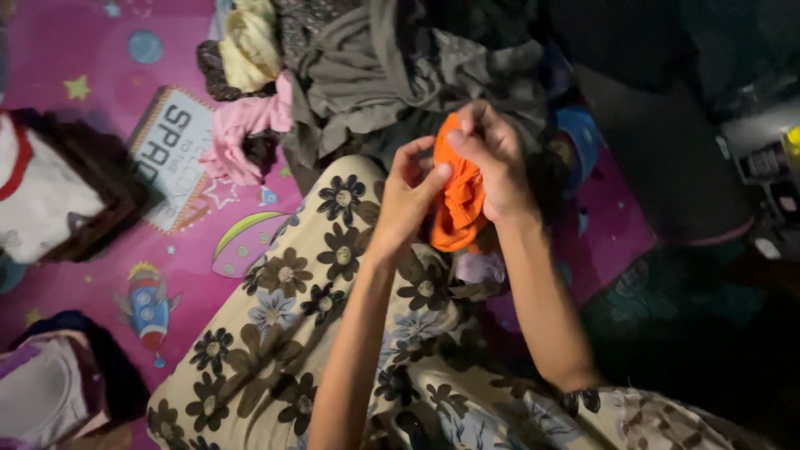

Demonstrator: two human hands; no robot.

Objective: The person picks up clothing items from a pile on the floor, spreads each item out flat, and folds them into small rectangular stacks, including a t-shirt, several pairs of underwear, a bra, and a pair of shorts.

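A small orange cloth [457, 208] hangs bunched between both hands above my lap. My left hand [410, 196] pinches its left edge with thumb and fingers. My right hand [493, 158] grips its top and right side, fingers curled over the fabric. Beneath them lies my leg in cream fabric with dark flowers [292, 317].
A heap of grey and dark clothes [392, 75] lies beyond the hands, with a pink garment [242, 133] and a yellow one [248, 46] at its left. A folded stack [58, 192] and another pile [50, 383] sit on the pink space-pattern mat [100, 275]. Dark objects fill the right.
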